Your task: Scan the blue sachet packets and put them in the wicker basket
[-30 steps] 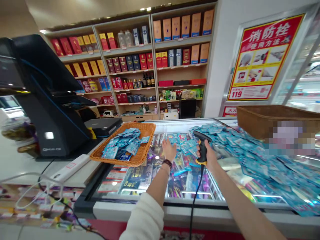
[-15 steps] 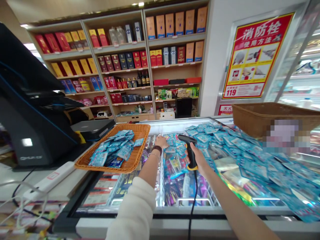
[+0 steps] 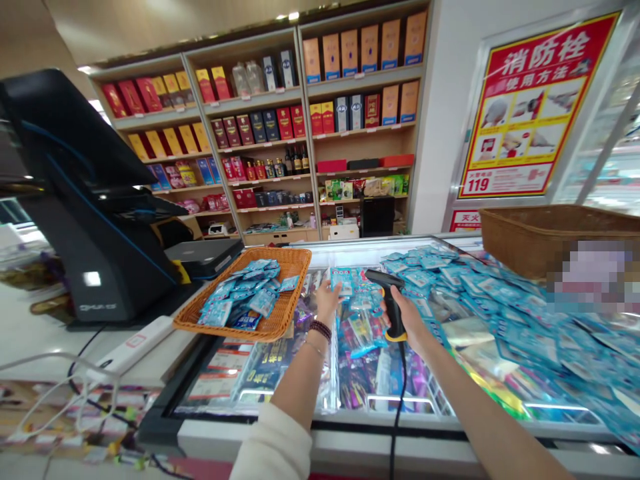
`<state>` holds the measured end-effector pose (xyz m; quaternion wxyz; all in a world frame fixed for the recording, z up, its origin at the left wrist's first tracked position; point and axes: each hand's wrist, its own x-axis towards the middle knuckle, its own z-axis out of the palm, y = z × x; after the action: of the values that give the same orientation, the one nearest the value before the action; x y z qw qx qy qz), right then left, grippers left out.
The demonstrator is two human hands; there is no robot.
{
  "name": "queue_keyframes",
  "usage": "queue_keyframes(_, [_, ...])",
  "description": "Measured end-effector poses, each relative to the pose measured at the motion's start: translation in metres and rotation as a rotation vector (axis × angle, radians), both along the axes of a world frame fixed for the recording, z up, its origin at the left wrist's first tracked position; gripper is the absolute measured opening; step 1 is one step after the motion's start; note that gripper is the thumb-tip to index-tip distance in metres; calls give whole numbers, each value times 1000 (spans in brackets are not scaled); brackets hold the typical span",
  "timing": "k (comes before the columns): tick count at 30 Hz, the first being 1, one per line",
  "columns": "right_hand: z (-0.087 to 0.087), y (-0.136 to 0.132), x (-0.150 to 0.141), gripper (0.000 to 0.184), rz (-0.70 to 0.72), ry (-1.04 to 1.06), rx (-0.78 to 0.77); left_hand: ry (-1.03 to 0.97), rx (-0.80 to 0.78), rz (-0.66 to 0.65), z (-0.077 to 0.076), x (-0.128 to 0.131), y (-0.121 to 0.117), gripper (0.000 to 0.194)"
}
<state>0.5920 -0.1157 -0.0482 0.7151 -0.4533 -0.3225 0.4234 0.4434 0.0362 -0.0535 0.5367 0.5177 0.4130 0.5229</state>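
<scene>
Presentation of a blue packet (image 3: 343, 281) for scanning appears to be in hand. The packet is pinched by the left hand (image 3: 327, 299) over the glass-topped case (image 3: 210, 437); the scanner (image 3: 395, 317) is gripped in the right hand (image 3: 411, 325) — nose toward the packet. Steady alignment of both seems called for next.

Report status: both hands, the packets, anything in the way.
Right hand gripping black scanner. Left hand at blue packet, grip unclear. More packets in orange basket, others heaped right. Cord hangs below scanner, clear of that packet.
</scene>
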Motion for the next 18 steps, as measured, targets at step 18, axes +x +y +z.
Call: queue_keyframes(18, [4,-13,-5,65,161,-226,-29,-341,-54,-58,-11,-16,-9,43])
